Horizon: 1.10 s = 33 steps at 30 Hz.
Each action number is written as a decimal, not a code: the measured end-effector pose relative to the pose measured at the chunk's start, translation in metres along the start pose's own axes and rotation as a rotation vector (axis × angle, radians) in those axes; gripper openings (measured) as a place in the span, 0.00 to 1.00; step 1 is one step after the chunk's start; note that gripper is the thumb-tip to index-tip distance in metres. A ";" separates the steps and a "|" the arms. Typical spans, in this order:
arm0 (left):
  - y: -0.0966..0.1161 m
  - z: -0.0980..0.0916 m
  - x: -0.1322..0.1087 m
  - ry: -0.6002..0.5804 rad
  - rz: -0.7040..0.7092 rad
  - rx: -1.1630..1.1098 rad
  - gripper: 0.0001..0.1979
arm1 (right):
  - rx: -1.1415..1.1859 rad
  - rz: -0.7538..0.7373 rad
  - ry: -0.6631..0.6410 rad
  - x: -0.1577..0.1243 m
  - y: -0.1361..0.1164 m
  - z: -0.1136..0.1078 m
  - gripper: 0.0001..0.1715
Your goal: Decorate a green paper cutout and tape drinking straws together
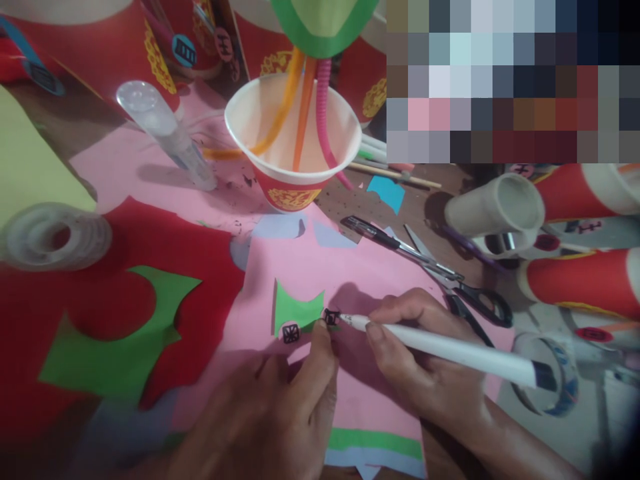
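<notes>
**Cutout (295, 308) pinned by one fingertip**

The green cutout lies flat on the pink sheet (380, 280), centre of view. It looks thin, light and floppy, apt to skid or crease, so it is best pressed flat near an edge. The left hand (270, 427) grips nothing, one fingertip pressing its 4 o'clock corner. At 3 o'clock the right hand (425, 360) pinches a pen (450, 350), tip on a black mark. Scissors (450, 283) lie at 2 o'clock and a cup (293, 143) at 12.

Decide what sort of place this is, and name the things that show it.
Most likely a craft workspace: cut coloured paper, scissors and a tape roll lie about, and the right hand holds a white pen.
</notes>
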<state>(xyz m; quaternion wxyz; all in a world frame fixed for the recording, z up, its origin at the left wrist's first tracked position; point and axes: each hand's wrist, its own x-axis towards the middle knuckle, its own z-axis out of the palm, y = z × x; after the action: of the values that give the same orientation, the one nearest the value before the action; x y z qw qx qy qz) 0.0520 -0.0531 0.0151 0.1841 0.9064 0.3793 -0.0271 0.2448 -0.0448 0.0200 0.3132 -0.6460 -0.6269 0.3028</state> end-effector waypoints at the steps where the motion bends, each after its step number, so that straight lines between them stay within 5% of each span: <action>1: 0.000 0.001 0.000 -0.004 -0.006 -0.001 0.26 | -0.022 -0.014 0.011 0.000 0.000 0.000 0.05; 15: 0.002 -0.011 0.003 0.021 0.131 0.136 0.24 | -0.027 -0.116 0.054 0.003 -0.001 0.004 0.06; 19: -0.002 -0.006 -0.004 0.116 0.161 0.197 0.26 | -0.033 -0.125 0.058 0.003 0.000 0.004 0.07; 33: -0.012 -0.007 -0.004 0.090 0.096 0.078 0.25 | -0.075 -0.085 0.029 0.009 -0.004 0.000 0.05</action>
<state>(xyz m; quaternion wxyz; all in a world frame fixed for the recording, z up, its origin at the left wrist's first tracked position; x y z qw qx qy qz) 0.0405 -0.0458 0.0183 0.1324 0.9303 0.3421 0.0079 0.2430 -0.0355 0.0233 0.3105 -0.6345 -0.6599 0.2560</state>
